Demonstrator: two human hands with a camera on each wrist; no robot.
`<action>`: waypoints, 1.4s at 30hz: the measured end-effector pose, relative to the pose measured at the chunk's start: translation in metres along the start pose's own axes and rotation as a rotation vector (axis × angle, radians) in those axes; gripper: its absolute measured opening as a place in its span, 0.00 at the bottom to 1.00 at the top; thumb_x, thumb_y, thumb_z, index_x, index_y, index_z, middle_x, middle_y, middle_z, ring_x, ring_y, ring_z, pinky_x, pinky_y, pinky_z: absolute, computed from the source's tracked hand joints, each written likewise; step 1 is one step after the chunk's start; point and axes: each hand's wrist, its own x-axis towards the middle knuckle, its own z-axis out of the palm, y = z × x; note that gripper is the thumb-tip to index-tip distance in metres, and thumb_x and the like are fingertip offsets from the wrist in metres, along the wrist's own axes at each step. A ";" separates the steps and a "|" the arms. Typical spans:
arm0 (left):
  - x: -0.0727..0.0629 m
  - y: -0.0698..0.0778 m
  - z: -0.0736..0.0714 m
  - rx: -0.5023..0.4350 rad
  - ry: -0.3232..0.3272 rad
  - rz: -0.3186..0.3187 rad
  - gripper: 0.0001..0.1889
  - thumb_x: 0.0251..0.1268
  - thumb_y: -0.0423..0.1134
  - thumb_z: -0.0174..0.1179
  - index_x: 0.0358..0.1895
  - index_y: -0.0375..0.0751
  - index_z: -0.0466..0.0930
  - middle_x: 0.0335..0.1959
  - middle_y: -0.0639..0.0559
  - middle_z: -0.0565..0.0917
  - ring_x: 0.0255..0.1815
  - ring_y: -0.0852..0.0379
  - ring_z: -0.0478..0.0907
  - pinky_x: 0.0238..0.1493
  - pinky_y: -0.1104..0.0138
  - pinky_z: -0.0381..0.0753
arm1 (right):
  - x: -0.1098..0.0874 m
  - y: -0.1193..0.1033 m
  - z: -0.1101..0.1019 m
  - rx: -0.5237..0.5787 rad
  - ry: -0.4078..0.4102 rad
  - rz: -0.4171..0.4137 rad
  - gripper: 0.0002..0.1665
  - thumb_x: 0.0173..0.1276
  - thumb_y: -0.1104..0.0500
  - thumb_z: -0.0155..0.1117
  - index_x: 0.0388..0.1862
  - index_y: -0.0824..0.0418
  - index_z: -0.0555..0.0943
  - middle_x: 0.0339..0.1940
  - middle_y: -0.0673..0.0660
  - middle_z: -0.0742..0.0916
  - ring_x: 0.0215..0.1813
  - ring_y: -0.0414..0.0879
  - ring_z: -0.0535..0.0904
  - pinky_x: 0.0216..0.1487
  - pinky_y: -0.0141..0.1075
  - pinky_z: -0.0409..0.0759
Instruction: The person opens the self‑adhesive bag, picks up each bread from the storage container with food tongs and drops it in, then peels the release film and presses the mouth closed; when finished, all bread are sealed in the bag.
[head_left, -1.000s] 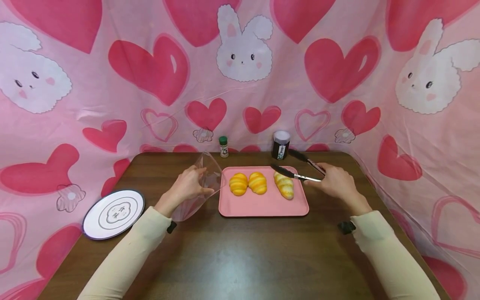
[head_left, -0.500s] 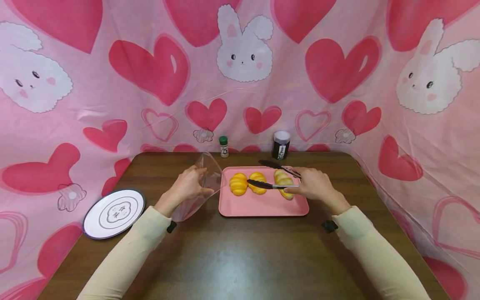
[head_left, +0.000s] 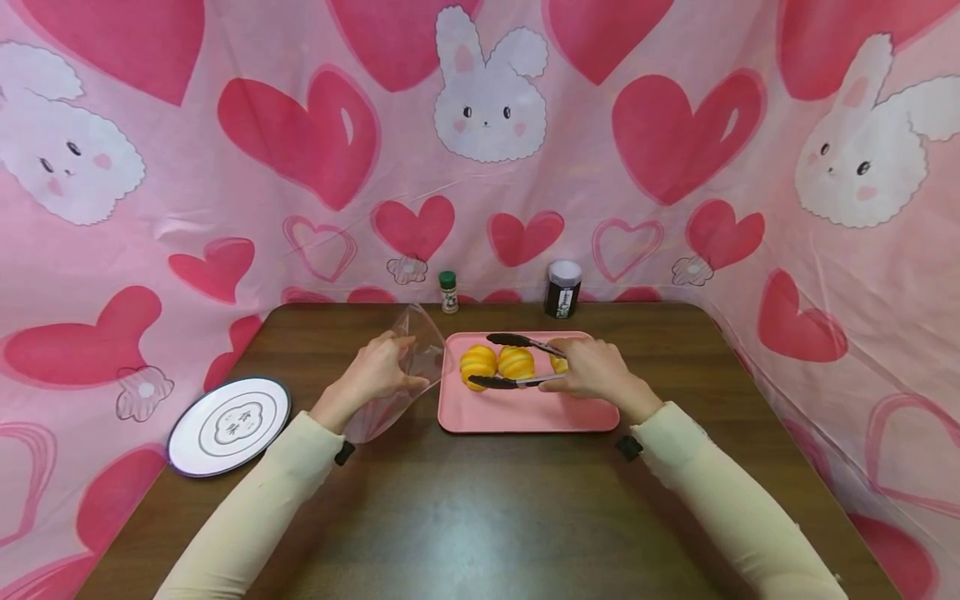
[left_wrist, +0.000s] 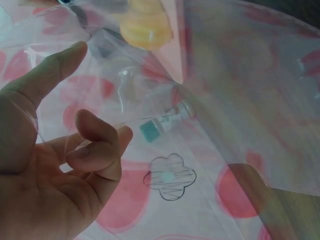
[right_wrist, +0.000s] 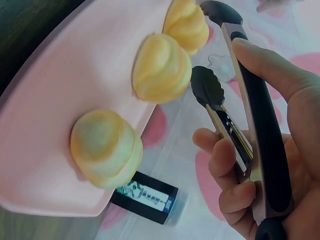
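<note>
Yellow oval rolls (head_left: 516, 363) seem light, soft; grip midsides. Your left fingers (left_wrist: 95, 126) hold clear plastic bag (head_left: 384, 412); right fingers (right_wrist: 223, 156), black-tipped metal tongs (right_wrist: 265, 135).

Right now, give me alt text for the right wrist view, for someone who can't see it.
A right hand holds spread-open, black-handled tongs near a pink tray with three yellow bread rolls. A labeled dark jar shows past the tray's edge, against a pink-and-white backdrop.
</note>
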 end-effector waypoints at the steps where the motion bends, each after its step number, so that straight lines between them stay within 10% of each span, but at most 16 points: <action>1: 0.000 0.000 0.000 0.002 0.001 0.004 0.47 0.48 0.54 0.77 0.71 0.36 0.70 0.63 0.39 0.77 0.57 0.41 0.78 0.56 0.47 0.82 | 0.001 -0.002 0.001 -0.003 -0.004 0.000 0.49 0.52 0.31 0.73 0.69 0.52 0.76 0.62 0.55 0.85 0.57 0.59 0.82 0.48 0.59 0.81; 42: 0.000 -0.002 0.002 0.053 0.017 0.005 0.47 0.47 0.55 0.77 0.70 0.36 0.71 0.55 0.40 0.80 0.49 0.45 0.79 0.54 0.50 0.83 | 0.005 -0.009 0.011 -0.017 0.069 -0.048 0.41 0.56 0.33 0.72 0.66 0.50 0.79 0.59 0.53 0.87 0.55 0.57 0.83 0.47 0.54 0.83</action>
